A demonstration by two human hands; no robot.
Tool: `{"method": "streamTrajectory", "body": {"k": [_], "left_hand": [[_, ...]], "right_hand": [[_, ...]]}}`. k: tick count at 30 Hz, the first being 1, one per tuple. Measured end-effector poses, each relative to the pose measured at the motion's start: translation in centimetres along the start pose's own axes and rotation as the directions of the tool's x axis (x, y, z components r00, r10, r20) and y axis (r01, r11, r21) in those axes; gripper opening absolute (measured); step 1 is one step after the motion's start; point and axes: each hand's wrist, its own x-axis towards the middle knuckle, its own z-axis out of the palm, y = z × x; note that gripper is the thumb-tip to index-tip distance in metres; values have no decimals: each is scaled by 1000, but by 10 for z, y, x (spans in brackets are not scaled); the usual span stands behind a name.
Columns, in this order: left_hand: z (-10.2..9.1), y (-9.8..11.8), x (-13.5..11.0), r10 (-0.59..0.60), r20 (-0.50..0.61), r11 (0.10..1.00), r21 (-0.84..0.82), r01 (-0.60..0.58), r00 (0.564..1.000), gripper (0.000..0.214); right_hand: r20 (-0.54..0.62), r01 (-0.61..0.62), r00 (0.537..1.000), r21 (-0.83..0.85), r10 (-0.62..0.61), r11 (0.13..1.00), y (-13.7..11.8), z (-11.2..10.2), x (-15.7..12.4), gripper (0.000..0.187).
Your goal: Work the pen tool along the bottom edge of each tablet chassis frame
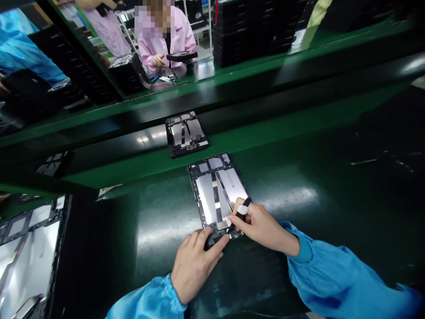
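Observation:
An opened tablet chassis point(215, 190), silver inside with flat cables, lies on the dark green bench in front of me. My left hand point(194, 261) presses on its near edge, fingers curled and thumb stretched along the frame. My right hand point(257, 226) pinches a small black stylus-like tool point(241, 212), its tip down at the chassis's lower edge beside my left thumb. Both sleeves are blue.
A second opened chassis point(186, 133) rests on the black conveyor belt point(299, 93) beyond. A third chassis point(26, 248) sits at the lower left. Across the line a person in a pink coat point(166, 40) handles a dark tray. Stacked black trays point(252, 26) stand behind.

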Motion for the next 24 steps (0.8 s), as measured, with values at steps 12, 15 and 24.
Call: {"method": "streamTrajectory", "body": {"k": [12,15,24], "left_hand": [[4,-11,12,111,-117,992,-53,-118,987,31],[11,-14,36,218,-92,976,9,-219,972,31],[47,-95,232,154,-172,962,250,-107,973,32]], "right_hand": [[-389,89,917,421,91,903,18,-5,0,39],[-469,151,878,467,100,871,25,-11,-5,37],[-574,291,805,162,-150,943,36,-29,13,25]]}}
